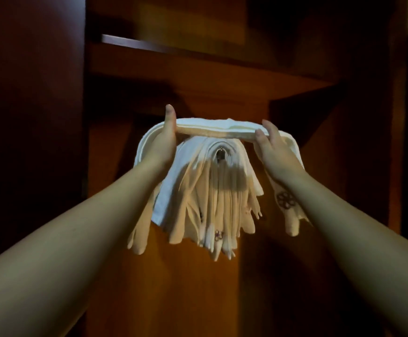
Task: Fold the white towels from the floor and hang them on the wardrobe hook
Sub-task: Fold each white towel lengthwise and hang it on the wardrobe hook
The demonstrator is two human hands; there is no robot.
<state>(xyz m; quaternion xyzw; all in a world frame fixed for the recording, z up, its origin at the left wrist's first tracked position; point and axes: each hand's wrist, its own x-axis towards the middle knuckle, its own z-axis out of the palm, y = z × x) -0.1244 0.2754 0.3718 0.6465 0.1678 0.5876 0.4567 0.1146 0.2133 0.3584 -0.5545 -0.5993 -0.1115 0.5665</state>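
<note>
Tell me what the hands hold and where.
Both hands hold one folded white towel above the hook: left hand near its left end, right hand near its right end.

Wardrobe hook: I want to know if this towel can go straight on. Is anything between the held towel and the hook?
Yes. A thick bundle of hung towels already drapes over the wardrobe hook, covering all but its tip. Both hands, left and right, hold the folded towel just above that bundle.

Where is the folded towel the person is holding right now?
In the head view, the folded towel is centre frame, stretched between the left hand and right hand, just above the towels draped over the wardrobe hook.
</note>
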